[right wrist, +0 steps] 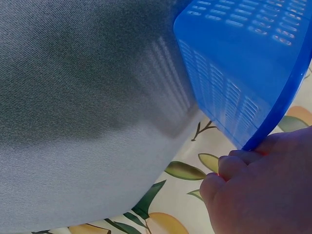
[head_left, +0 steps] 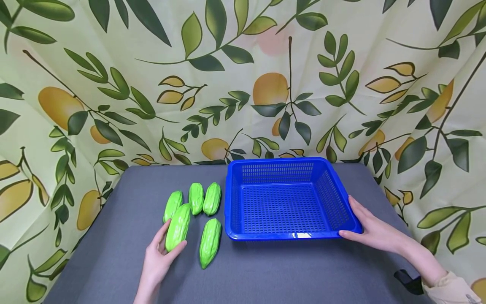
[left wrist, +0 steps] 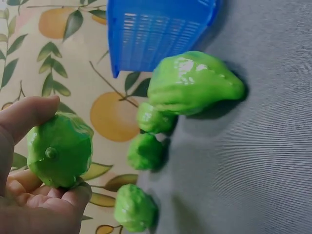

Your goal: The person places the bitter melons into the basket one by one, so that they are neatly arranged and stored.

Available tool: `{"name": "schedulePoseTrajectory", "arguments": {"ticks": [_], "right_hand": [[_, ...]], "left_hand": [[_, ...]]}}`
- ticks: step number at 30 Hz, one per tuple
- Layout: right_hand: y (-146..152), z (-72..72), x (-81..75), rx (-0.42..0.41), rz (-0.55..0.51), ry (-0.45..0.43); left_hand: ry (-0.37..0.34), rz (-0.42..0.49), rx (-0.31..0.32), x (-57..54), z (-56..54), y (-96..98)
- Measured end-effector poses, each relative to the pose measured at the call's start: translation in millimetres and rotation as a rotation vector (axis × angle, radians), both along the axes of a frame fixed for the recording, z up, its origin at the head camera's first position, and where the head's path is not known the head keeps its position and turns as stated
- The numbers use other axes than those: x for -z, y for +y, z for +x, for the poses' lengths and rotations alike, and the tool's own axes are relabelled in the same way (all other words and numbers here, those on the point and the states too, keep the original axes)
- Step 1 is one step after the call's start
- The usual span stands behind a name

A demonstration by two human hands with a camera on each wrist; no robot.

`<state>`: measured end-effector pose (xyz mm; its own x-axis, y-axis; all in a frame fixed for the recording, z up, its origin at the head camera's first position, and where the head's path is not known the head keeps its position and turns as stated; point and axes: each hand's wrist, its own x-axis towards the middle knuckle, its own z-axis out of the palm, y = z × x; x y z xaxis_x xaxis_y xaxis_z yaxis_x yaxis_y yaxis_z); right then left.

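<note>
My left hand [head_left: 157, 257] grips a bright green, ridged bitter melon [head_left: 178, 228] between thumb and fingers. The left wrist view shows its end, with a small stem nub, held off the table. Beyond it another bitter melon [head_left: 173, 205] lies partly hidden, and two more [head_left: 196, 198] [head_left: 212, 199] lie side by side near the basket. Closer to the front rests a further bitter melon [head_left: 210, 243] with a pointed tip. At the right, my right hand [head_left: 373, 230] holds the front right corner of a blue plastic basket [head_left: 281, 235], thumb on the front rim and fingers along the right side.
Grey cloth covers the table [head_left: 288, 270]. Behind it and at both sides hangs a fabric curtain [head_left: 228, 76] printed with leaves and orange fruit. A black strap [head_left: 409, 282] shows beside the right sleeve [head_left: 452, 289]. The basket's perforated floor [head_left: 281, 207] is bare.
</note>
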<state>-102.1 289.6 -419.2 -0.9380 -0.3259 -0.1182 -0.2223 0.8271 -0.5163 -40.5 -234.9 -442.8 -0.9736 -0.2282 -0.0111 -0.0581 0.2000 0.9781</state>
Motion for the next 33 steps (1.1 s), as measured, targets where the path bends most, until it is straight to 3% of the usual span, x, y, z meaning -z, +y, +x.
{"name": "schedulePoseTrajectory", "arguments": {"ticks": [6, 11, 15, 21, 33], "right_hand": [[1.9, 0.5, -1.6, 0.001, -0.001, 0.002], [2.5, -0.3, -0.6, 0.003, -0.009, 0.005], [2.0, -1.1, 1.4, 0.005, -0.013, -0.005], [1.1, -0.5, 2.0, 0.003, -0.015, -0.004], [1.5, -1.4, 3.2, -0.001, -0.024, 0.002]], "left_hand": [[-0.025, 0.035, 0.004, -11.9, -10.5, 8.1], [0.000, 0.073, 0.043, -24.7, -26.3, 22.5], [0.009, 0.065, 0.065, -32.0, -32.8, 29.4], [0.004, 0.070, 0.059, -36.4, -35.8, 33.8], [0.021, 0.096, 0.115, -41.2, -46.0, 45.7]]}}
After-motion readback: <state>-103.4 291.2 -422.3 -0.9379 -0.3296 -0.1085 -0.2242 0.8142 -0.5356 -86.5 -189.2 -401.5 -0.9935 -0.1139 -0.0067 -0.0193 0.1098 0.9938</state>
